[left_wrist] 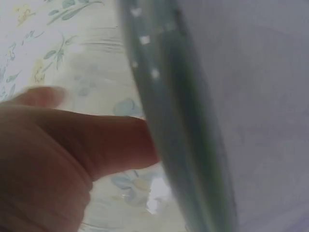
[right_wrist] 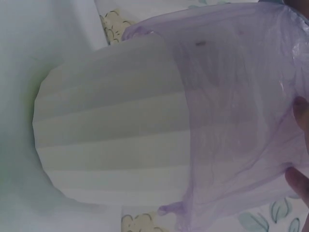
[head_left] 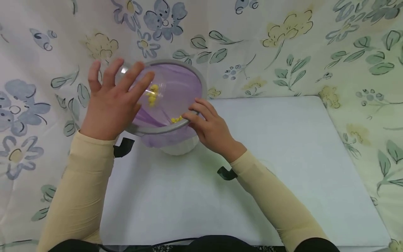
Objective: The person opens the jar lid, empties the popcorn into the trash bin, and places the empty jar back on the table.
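A small white bin (head_left: 180, 148) lined with a purple bag (head_left: 182, 91) and topped by a grey rim (head_left: 202, 82) stands at the far left of the white table (head_left: 267, 168). My left hand (head_left: 110, 101) spreads its fingers round a clear container (head_left: 152, 82) tipped over the bin's mouth, with yellow pieces (head_left: 152, 95) inside it. More yellow bits (head_left: 177, 119) lie in the bag. My right hand (head_left: 206, 124) grips the rim's near right side. The right wrist view shows the ribbed white bin (right_wrist: 111, 130) and the bag (right_wrist: 231, 96). The left wrist view shows my thumb (left_wrist: 96, 140) beside the grey rim (left_wrist: 169, 121).
A floral cloth (head_left: 283, 42) hangs behind the table and covers both sides. The table's right edge (head_left: 352, 164) meets the cloth. Both arms wear beige sleeves with black wrist straps (head_left: 123, 147).
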A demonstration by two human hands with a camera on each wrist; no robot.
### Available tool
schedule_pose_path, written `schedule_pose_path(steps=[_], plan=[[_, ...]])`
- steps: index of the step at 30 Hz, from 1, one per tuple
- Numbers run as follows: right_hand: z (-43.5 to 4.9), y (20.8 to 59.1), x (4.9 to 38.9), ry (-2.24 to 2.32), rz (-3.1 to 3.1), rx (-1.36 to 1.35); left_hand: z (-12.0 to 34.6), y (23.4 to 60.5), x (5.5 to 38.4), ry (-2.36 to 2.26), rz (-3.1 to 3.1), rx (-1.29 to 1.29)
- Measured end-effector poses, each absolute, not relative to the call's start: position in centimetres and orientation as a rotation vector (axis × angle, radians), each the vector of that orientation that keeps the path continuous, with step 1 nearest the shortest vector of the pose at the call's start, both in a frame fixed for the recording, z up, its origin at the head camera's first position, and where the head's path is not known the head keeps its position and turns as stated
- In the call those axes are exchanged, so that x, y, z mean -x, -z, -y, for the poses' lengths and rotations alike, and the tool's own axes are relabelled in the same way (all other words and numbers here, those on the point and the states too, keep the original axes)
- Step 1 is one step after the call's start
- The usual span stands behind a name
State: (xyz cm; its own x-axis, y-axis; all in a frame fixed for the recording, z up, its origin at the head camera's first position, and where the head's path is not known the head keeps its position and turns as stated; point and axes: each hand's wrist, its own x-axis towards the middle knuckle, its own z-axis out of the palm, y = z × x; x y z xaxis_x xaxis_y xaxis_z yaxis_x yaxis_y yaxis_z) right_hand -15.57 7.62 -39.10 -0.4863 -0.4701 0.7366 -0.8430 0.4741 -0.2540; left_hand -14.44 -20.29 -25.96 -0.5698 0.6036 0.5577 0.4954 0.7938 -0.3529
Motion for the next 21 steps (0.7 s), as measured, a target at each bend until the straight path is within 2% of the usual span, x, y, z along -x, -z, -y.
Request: schedule_pose_path(steps=[21], plan=[[-7.62, 39.32, 15.59, -0.835, 2.140, -1.068, 19.91, 26.36, 14.70, -0.156, 2.319, 0.781]])
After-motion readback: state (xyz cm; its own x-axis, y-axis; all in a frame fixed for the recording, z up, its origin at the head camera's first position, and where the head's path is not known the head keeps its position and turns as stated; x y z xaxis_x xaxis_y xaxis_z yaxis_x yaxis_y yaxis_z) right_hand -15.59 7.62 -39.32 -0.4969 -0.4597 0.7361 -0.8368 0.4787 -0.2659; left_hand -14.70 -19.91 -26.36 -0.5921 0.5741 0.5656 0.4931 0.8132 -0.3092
